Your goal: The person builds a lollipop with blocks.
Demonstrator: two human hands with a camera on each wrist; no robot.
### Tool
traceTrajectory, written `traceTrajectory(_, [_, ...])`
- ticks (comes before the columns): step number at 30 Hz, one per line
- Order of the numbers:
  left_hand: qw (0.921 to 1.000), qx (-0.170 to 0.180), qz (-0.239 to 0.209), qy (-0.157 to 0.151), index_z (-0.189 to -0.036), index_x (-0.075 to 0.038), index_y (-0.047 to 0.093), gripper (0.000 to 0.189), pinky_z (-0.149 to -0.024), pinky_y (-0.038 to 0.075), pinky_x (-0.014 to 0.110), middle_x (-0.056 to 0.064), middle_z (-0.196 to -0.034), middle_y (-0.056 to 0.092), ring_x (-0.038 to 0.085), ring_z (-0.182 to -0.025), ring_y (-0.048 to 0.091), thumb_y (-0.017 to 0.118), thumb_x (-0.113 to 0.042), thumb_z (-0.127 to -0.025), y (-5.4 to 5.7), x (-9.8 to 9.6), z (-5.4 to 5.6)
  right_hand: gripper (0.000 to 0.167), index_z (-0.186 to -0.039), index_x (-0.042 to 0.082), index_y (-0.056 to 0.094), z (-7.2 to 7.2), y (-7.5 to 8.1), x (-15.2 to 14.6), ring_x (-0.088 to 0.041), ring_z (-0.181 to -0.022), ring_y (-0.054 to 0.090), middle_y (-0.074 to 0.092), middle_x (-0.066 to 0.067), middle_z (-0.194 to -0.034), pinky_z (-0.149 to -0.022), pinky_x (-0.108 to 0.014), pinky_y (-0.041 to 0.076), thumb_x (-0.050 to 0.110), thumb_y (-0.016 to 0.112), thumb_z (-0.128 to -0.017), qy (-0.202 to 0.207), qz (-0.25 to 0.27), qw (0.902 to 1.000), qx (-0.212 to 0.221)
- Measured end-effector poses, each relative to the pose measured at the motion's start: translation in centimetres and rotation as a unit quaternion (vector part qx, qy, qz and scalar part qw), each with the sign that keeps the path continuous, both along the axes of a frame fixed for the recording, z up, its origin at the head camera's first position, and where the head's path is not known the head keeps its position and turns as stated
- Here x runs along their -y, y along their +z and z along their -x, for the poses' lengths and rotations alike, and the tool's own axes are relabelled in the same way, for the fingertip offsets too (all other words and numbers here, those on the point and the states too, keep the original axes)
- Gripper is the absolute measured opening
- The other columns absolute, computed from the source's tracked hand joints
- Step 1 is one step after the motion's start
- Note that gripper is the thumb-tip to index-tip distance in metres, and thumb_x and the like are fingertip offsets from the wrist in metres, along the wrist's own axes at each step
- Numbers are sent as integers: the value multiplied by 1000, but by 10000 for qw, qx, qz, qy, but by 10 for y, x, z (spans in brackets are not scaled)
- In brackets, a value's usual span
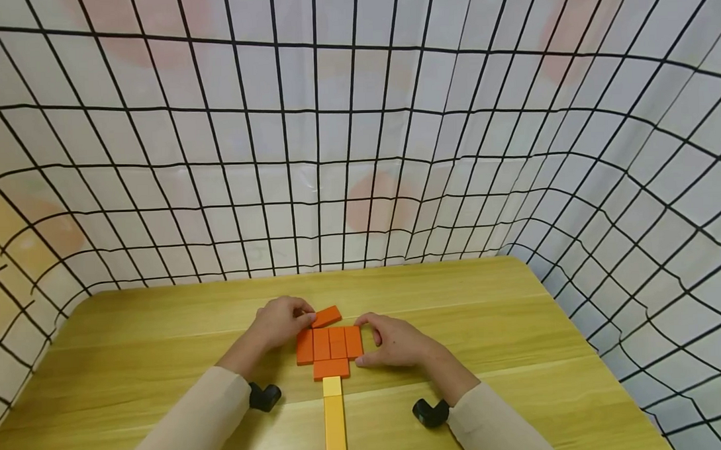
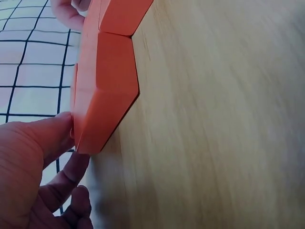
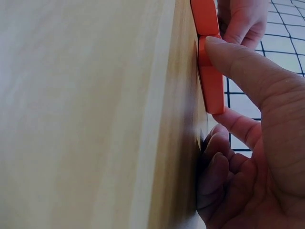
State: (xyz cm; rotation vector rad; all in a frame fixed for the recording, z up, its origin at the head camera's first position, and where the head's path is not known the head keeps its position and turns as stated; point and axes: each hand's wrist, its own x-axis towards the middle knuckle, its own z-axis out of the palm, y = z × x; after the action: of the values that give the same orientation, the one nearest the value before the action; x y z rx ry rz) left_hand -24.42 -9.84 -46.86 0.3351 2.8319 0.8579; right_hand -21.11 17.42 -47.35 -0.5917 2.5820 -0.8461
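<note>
Several flat orange blocks (image 1: 321, 344) lie side by side on the wooden table, with one more orange block (image 1: 331, 368) set crosswise below them. Above the row, an orange block (image 1: 328, 316) lies slanted. My left hand (image 1: 282, 320) pinches its left end between thumb and index finger; other fingers curl loosely in the left wrist view. At the row's right end, my right hand (image 1: 394, 341) spans the outer orange block (image 1: 353, 342) lengthwise, thumb at its near end and index finger at the far end. In the right wrist view that thumb presses against orange (image 3: 205, 52).
A long yellow strip (image 1: 335, 428) with a paler yellow piece (image 1: 332, 386) at its top runs below the orange blocks toward me. A black wire grid (image 1: 319, 160) stands along the back and sides of the table (image 1: 489, 313). Black wrist mounts (image 1: 431, 413) hang near both sleeves.
</note>
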Motion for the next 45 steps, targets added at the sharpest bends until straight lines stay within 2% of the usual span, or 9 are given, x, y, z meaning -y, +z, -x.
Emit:
traceTrajectory(5, [9998, 79, -158, -26, -108, -22, 78, 17, -95, 46, 50, -2, -105, 74, 18, -97, 63, 66, -30, -100, -3, -1, 2, 64, -136, 23, 55, 0, 1, 0, -11, -67, 43, 49, 3, -81, -62, -27, 36, 46, 83, -83, -17, -6, 10000, -7])
traceTrajectory(9, [9996, 139, -238, -44, -111, -21, 78, 18, -102, 44, 54, 1, -115, 74, 24, -111, 65, 65, -29, -101, -4, -1, 1, 64, -136, 22, 56, -1, 2, 1, -11, -67, 43, 50, 2, -81, -62, -27, 36, 45, 83, -83, 4, 0, 10000, -3])
traceTrajectory(16, [9996, 81, -262, -115, -112, -21, 79, 20, -105, 41, 60, 3, -121, 74, 30, -122, 64, 64, -29, -101, -3, -2, -1, 64, -136, 22, 56, -2, 2, 2, -11, -66, 42, 49, 2, -81, -62, -26, 36, 44, 84, -83, -13, 15, 10000, 24])
traceTrajectory(28, [9995, 82, -253, -144, -113, -21, 79, 21, -104, 37, 62, 3, -122, 75, 31, -123, 63, 65, -30, -101, -1, -3, -3, 65, -136, 23, 56, 0, -1, 1, -11, -65, 42, 48, 3, -80, -61, -26, 36, 45, 84, -82, -23, 51, 9999, 86])
traceTrajectory(41, [9996, 24, -200, -200, -115, -22, 79, 21, -102, 40, 61, 2, -121, 74, 29, -123, 64, 65, -30, -101, -2, -1, -2, 65, -136, 26, 55, 1, -1, 0, -10, -65, 43, 49, 5, -79, -60, -26, 36, 47, 84, -82, -31, -35, 10000, 55])
traceTrajectory(45, [9998, 0, -75, -178, -121, -20, 76, 27, -99, 42, 60, 3, -117, 74, 27, -113, 65, 64, -33, -101, 1, 1, -4, 65, -136, 26, 56, 0, -2, 0, -10, -65, 43, 49, 4, -79, -60, -26, 37, 47, 84, -82, -34, -16, 10000, 42])
